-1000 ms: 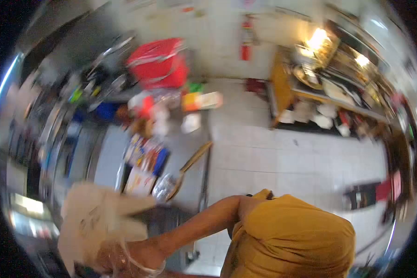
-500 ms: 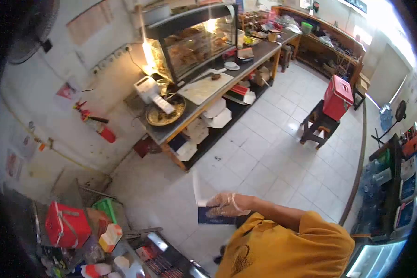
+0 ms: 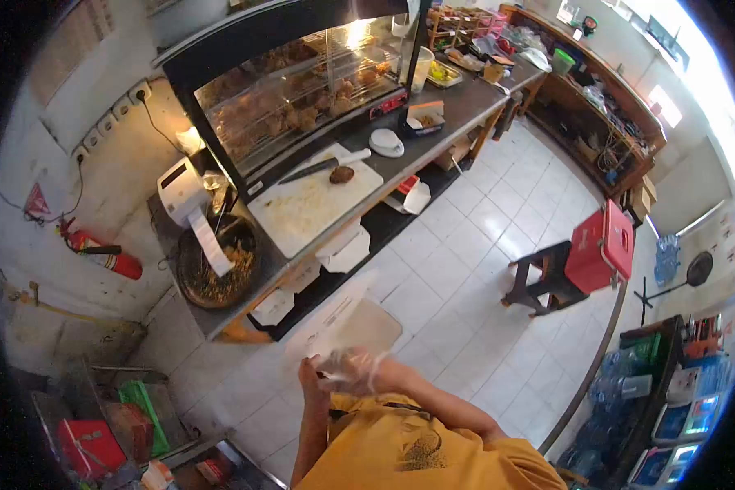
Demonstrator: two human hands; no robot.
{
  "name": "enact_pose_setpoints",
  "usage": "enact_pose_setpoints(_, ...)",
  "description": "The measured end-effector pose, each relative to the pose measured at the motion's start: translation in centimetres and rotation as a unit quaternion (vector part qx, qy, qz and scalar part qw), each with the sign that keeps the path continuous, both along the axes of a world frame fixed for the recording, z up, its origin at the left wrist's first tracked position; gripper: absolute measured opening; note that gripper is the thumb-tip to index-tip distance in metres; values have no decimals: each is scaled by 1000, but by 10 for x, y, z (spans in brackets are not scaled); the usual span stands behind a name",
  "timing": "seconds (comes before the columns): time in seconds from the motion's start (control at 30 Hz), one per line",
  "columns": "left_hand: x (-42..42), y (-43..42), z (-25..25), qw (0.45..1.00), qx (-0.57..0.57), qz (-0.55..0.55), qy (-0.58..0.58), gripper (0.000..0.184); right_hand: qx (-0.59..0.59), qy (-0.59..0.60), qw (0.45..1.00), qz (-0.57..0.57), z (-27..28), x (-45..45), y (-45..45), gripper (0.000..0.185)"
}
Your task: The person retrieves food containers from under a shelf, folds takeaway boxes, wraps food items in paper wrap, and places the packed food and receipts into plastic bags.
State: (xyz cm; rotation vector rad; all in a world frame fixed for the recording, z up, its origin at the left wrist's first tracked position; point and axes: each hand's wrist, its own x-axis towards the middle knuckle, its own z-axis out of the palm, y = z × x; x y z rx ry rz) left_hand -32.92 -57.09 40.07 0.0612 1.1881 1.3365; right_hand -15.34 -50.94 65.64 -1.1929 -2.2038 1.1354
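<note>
A pale open carton [image 3: 366, 325], partly blurred, is in front of my body near the bottom middle. My right hand [image 3: 356, 367], in a clear plastic glove, is closed on its near edge. Beside it, my bare left hand [image 3: 313, 376] has its fingers pressed against the near left part of the same carton. Beyond the carton on the counter, a white cutting board [image 3: 302, 214] bears a knife [image 3: 306, 170] and a dark brown piece of food [image 3: 341, 174].
A lit display case [image 3: 294, 98] stands on the counter [image 3: 482, 104]. Left of the board are a round tray [image 3: 196, 282] and a scale [image 3: 181, 189]. A red cooler [image 3: 600, 247] rests on a dark stool [image 3: 539, 278] at the right. Folded cartons [image 3: 347, 247] lie under the counter.
The view has swung toward the counter and come closer to it. My left hand has come into view at the carton beside my right, and the carton's pale inside now shows.
</note>
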Motion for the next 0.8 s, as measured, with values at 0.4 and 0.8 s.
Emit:
enact_pose_setpoints(0.4,11,267,81,930,-21,332,155,20,59,-156,986,-30,-141,88,531,75)
enact_pose_setpoints(0.8,226,307,113,787,-173,555,204,44,169,-212,932,243,-359,33,637,50)
